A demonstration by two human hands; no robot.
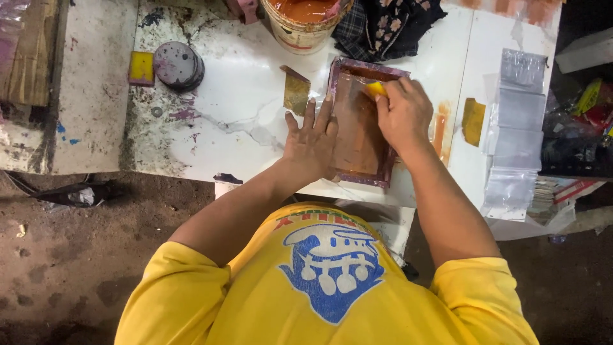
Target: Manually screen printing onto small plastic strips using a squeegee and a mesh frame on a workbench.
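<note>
A small rectangular printing frame [357, 160] with an orange-stained mesh and purple-stained rim lies on the white marble table [236, 121]. My left hand [311, 144] presses flat on the frame's left edge, fingers spread. My right hand [403, 114] grips a small yellow squeegee [375, 88] at the frame's far end, pressed against the mesh.
A bucket of orange ink [305, 19] stands at the far edge, dark patterned cloth [389, 25] beside it. A stack of grey discs [178, 64] and a yellow block [141, 67] sit at left. Clear plastic sleeves [517, 128] lie at right. Small gold-brown sheet [296, 92] left of frame.
</note>
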